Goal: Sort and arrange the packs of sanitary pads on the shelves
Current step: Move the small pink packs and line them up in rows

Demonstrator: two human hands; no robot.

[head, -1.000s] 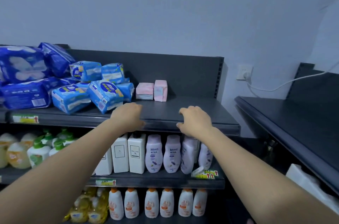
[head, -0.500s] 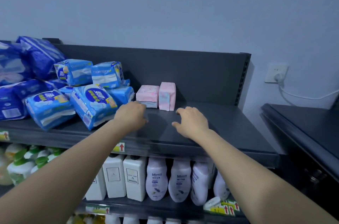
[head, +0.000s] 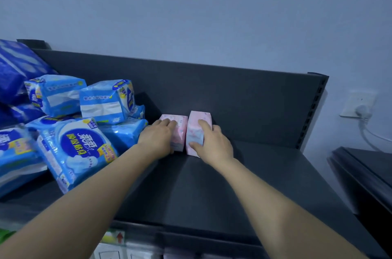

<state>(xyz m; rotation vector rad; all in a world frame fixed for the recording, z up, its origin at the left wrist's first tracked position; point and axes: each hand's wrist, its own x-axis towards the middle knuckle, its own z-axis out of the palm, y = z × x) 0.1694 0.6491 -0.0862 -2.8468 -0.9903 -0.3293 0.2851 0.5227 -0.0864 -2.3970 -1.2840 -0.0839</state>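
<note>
Two hands (head: 156, 141) (head: 215, 145) around two pink packs (head: 181, 131) (head: 200, 116) on shelf (head: 212, 190)

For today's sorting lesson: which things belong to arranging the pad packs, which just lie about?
Job: left hand gripping left pink soft pack; right hand gripping right pink soft pack; light-blue plastic packs; dark-blue plastic packs; dark grey metal shelf.
Idle: white wall socket; white cable.

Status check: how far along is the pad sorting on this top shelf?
Done: nothing looks sorted yet. In hand: the left hand grips the left pink pack and the right hand grips the right pink pack, side by side near the back panel. To do: the light blue packs lie heaped and tilted at the left end of the shelf, with dark blue packs behind them.
</note>
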